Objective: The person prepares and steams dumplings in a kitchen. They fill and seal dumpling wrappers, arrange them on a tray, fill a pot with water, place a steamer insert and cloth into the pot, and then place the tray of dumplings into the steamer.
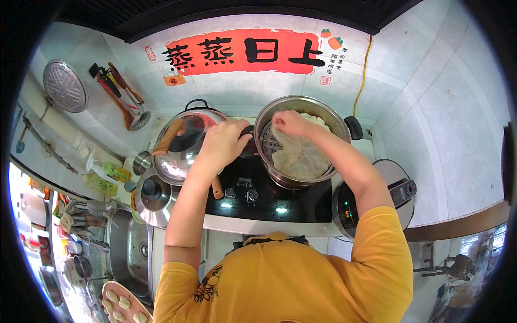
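Observation:
On the right part of the cooktop stands a stainless-steel steamer pot. My left hand curls at the black handle on its left side, the fingertips partly hidden. Inside the pot, my right hand pinches a raised fold of thin, damp-looking off-white cloth. That cloth covers much of the perforated steamer plate, whose holes show at the left. My right forearm crosses over the pot's right rim and hides part of the cloth.
Left of the pot is a wok under a glass lid with a wooden handle. A lidded steel pot stands nearer the sink. An electric cooker sits right of the black cooktop. Shaped dough pieces lie on a board.

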`<state>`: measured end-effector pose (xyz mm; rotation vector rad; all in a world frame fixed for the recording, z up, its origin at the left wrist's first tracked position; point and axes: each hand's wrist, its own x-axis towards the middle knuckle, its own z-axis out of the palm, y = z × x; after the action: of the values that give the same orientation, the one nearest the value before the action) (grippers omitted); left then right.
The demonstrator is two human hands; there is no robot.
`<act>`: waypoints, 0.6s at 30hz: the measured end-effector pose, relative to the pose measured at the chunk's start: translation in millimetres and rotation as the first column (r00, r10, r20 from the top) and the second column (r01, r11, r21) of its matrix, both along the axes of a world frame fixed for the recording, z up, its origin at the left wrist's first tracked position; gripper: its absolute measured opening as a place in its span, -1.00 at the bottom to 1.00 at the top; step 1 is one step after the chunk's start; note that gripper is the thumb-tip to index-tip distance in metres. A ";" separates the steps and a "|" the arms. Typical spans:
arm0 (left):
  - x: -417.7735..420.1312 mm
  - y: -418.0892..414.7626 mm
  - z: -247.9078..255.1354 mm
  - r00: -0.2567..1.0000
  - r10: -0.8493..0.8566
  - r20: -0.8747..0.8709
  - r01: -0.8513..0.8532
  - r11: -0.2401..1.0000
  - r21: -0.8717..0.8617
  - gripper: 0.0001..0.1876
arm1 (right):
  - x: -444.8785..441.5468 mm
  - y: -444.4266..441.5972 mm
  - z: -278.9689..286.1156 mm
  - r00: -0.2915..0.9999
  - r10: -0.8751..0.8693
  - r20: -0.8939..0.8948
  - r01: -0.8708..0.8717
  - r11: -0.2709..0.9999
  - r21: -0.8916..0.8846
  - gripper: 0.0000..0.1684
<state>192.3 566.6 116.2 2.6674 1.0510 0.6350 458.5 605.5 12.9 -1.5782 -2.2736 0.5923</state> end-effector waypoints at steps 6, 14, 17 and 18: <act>12.8 3.6 3.4 0.998 -0.057 -0.003 0.057 0.998 0.037 -0.73 | 12.9 -39.4 58.0 0.985 -0.175 -0.001 0.172 0.966 0.193 -0.71; 114.3 23.6 -33.6 0.885 -0.404 -0.231 0.401 0.914 -0.059 -0.83 | 20.9 -244.7 179.0 0.734 -0.326 -0.596 0.603 0.716 0.352 -0.75; 170.3 35.4 -70.1 0.791 -0.588 -0.166 0.567 0.808 -0.160 -0.86 | 14.4 -314.3 169.2 0.565 -0.371 -0.737 0.736 0.631 0.246 -0.80; 185.4 39.8 -81.5 0.785 -0.598 -0.161 0.573 0.800 -0.179 -0.86 | 12.5 -333.1 162.6 0.535 -0.357 -0.765 0.747 0.622 0.232 -0.81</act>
<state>377.6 606.3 34.7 2.7657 0.2224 0.1533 471.0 272.4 175.5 -1.3885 -1.0988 0.2072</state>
